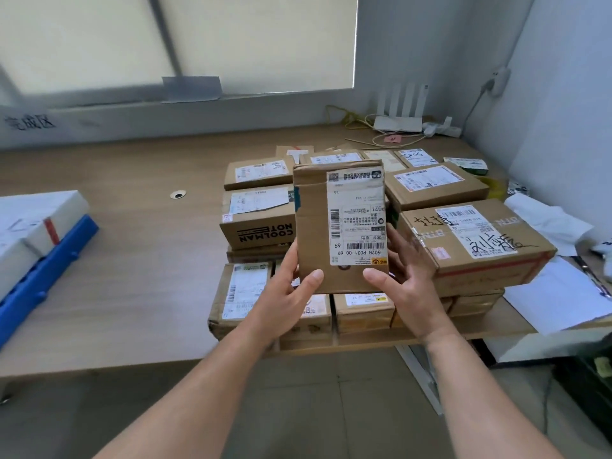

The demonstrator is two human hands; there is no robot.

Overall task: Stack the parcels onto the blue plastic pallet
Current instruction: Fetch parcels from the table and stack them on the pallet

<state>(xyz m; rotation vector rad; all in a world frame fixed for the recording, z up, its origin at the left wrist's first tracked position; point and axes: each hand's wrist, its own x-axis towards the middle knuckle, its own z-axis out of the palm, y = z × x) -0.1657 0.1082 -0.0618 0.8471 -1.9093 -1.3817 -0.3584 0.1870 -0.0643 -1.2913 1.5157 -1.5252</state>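
Over parcel pile [463, 233] | L hand [284, 303], R hand [409, 286] grip clamped on carton [314, 220] | blue pallet [43, 279] well left

- Wooden table [132, 260], light brown top, standing against wall.
- Round grommet [178, 194] set in table top, left of middle, toward back.
- White router [399, 122], four upright antennas, at table's back right corner.
- Yellow cables [344, 115] loose on table at back, right of middle; small pink tag [393, 138] close by.
- White sheets [559, 299] on table's right end, overhanging front edge.
- Pale blind [198, 38] over window above table's back.
- Sign [29, 122] with handwritten characters on wall above table's back left.
- Plug [498, 81] with grey cord on wall above table's right corner.
- Grey floor [298, 409] below table's front edge.
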